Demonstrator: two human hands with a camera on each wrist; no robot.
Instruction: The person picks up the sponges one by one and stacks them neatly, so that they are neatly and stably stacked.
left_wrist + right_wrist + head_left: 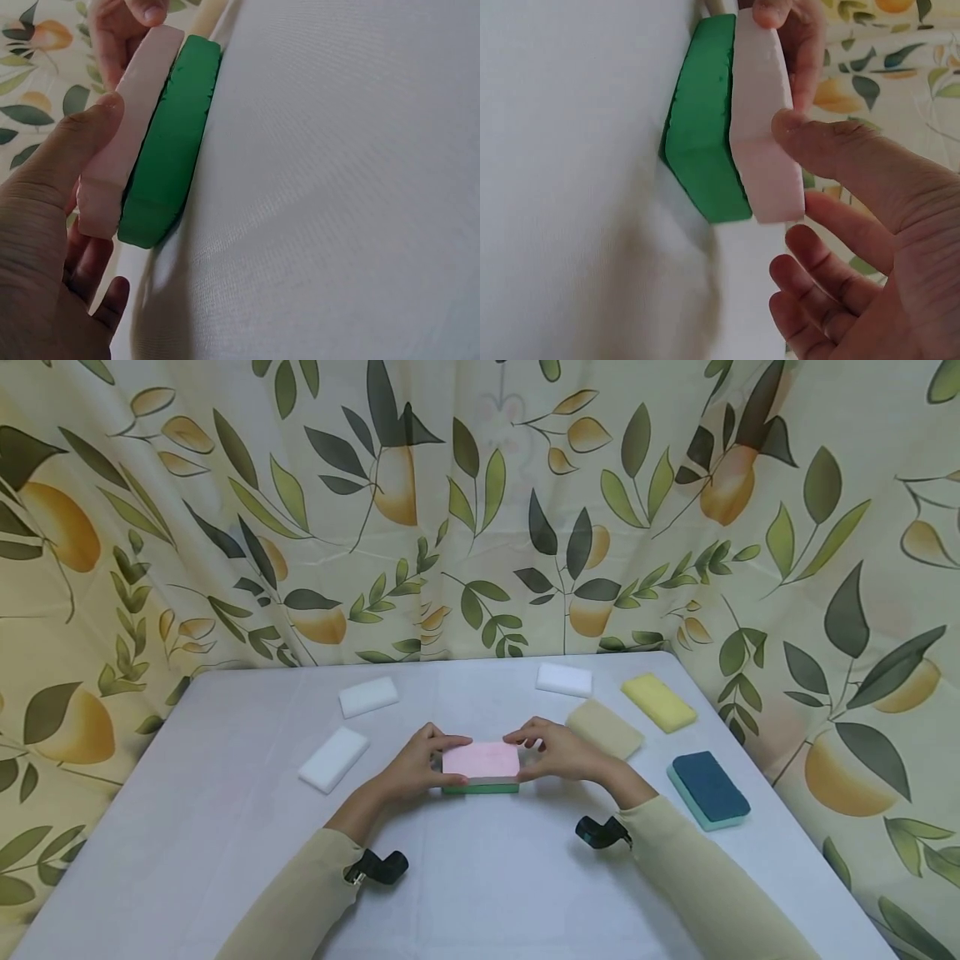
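Observation:
A pink sponge [480, 760] lies flat on top of a green sponge [480, 789] near the middle of the table. My left hand [412, 767] pinches the pink sponge's left end, thumb on the near long side and fingers toward the far side. At the opposite end, my right hand [566, 752] holds it likewise, its thumb [817, 146] against the near side. Both wrist views show the edges of the pink sponge [139, 120] and green sponge [172, 142] lined up, with a thin dark seam between. The green one sits low over the white cloth.
Two white sponges [333, 760] lie on the left. Toward the back right are another white sponge [564, 680], a beige sponge [603, 729] and a yellow sponge [658, 702]. A dark blue sponge [708, 787] lies beside the right forearm. A patterned curtain [480, 527] hangs behind the table.

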